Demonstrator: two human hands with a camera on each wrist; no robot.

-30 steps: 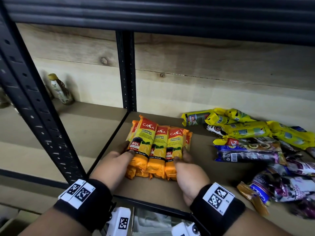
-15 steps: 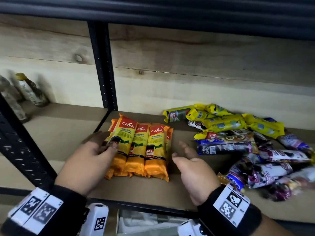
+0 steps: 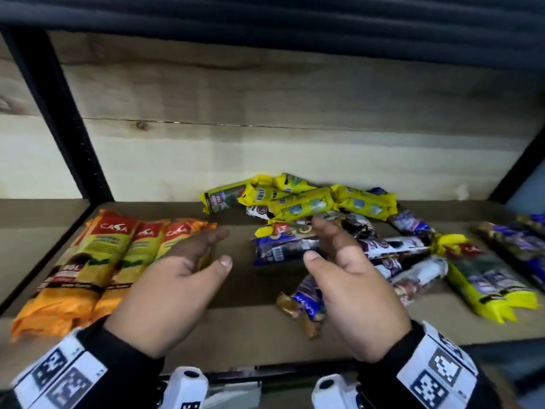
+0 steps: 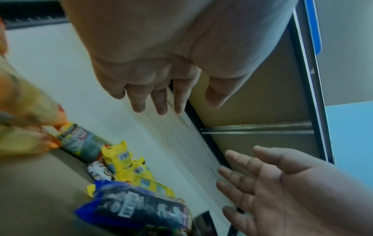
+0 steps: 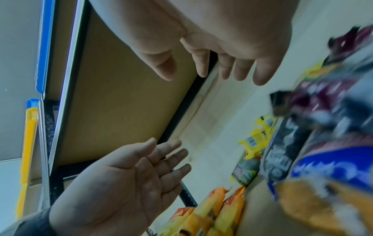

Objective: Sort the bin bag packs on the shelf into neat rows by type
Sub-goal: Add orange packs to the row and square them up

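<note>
Three orange CASA packs (image 3: 97, 261) lie side by side at the left of the brown shelf board (image 3: 236, 329). My left hand (image 3: 223, 248) hovers open just right of them, holding nothing. My right hand (image 3: 315, 240) is open too, its fingertips above a blue-black pack (image 3: 280, 249) at the near edge of a mixed pile. Yellow packs (image 3: 298, 199) are heaped at the back of the pile. In the left wrist view the left hand (image 4: 187, 102) has straight, free fingers. The right wrist view shows the right hand (image 5: 199, 71) equally empty.
Purple-and-white packs (image 3: 407, 261) and more yellow packs (image 3: 489, 284) are scattered to the right. A blue pack with orange ends (image 3: 303, 305) lies near the front edge. A black upright post (image 3: 65, 119) stands at the left, and the upper shelf (image 3: 265, 19) hangs low overhead.
Both hands have let go of the orange packs and moved right, opening. The right hand now reaches over the mixed pile. The head view has swung right.
</note>
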